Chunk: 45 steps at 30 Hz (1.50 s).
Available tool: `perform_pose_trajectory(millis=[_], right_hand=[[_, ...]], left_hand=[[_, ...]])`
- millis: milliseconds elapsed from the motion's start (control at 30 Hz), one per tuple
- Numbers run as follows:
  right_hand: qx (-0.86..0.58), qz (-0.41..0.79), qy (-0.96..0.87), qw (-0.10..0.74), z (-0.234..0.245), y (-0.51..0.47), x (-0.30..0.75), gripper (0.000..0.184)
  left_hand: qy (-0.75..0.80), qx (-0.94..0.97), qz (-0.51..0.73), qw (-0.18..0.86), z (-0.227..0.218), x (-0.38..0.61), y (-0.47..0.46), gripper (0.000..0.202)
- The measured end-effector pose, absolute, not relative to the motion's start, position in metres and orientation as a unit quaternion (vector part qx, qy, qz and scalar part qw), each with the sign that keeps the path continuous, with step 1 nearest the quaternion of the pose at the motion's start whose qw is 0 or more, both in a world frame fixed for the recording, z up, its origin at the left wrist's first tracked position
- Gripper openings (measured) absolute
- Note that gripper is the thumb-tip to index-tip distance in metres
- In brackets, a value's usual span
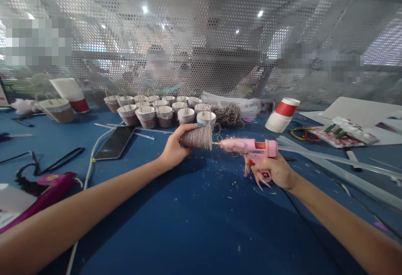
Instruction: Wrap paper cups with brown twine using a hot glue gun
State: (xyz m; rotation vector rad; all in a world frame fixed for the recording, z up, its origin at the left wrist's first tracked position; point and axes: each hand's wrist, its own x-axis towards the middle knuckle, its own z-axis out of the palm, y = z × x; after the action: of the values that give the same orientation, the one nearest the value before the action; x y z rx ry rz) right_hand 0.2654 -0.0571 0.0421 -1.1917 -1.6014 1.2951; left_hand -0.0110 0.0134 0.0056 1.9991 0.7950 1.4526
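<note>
My left hand [174, 148] is wrapped round a small paper cup covered in grey-brown twine [198, 137], held on its side above the blue table [188, 216]. In my right hand [272, 170] is a pink glue gun [251, 146], gripped by its handle. Its nozzle points left and touches the cup's base. A strand of twine runs from the cup back to a loose twine bundle [228, 115].
Several twine-wrapped cups [157, 108] with wire handles stand in rows behind. A phone [115, 142] lies at left, a purple glue gun [47, 191] at near left, stacked red-and-white cups [282, 115] and glue sticks [329, 160] at right. A perforated metal screen [201, 36] closes the back.
</note>
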Motion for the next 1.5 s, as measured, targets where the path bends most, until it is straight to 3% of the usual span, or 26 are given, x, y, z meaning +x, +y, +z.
perform_pose_trajectory(millis=[67, 167, 267, 333, 467, 600, 767, 833, 967, 1067, 1500], right_hand=[[-0.47, 0.442, -0.661, 0.382, 0.044, -0.054, 0.269, 0.013], [-0.456, 0.212, -0.786, 0.358, 0.052, -0.05, 0.274, 0.005], [-0.477, 0.001, -0.842, 0.252, 0.057, -0.048, 0.274, 0.011], [-0.521, -0.041, -0.832, 0.186, 0.056, -0.048, 0.272, 0.017], [-0.536, -0.035, -0.834, 0.127, 0.05, -0.055, 0.263, 0.031], [-0.517, -0.019, -0.845, 0.138, 0.055, -0.064, 0.256, 0.038], [-0.4, 0.031, -0.843, 0.359, 0.064, -0.07, 0.257, 0.017], [-0.332, 0.113, -0.843, 0.407, 0.063, -0.071, 0.257, 0.025], [-0.269, 0.272, -0.846, 0.372, 0.054, -0.07, 0.252, 0.038], [-0.261, 0.321, -0.837, 0.358, 0.048, -0.069, 0.249, 0.039], [-0.291, 0.297, -0.854, 0.313, 0.052, -0.069, 0.251, 0.037]], left_hand=[[0.304, 0.728, 0.543, 0.288, 0.006, -0.01, 0.013, 0.061], [0.327, 0.706, 0.541, 0.319, 0.008, -0.01, 0.012, 0.064], [0.341, 0.682, 0.54, 0.356, 0.009, -0.009, 0.01, 0.066], [0.347, 0.669, 0.538, 0.377, 0.01, -0.009, 0.009, 0.066], [0.362, 0.648, 0.53, 0.41, 0.012, -0.009, 0.008, 0.066], [0.353, 0.664, 0.514, 0.413, 0.011, -0.01, 0.01, 0.063], [0.331, 0.703, 0.467, 0.422, 0.012, -0.011, 0.012, 0.062], [0.329, 0.703, 0.464, 0.426, 0.013, -0.011, 0.011, 0.062], [0.321, 0.696, 0.461, 0.447, 0.015, -0.011, 0.01, 0.063], [0.31, 0.701, 0.453, 0.455, 0.015, -0.012, 0.009, 0.063], [0.297, 0.727, 0.425, 0.45, 0.023, -0.011, 0.004, 0.06]])
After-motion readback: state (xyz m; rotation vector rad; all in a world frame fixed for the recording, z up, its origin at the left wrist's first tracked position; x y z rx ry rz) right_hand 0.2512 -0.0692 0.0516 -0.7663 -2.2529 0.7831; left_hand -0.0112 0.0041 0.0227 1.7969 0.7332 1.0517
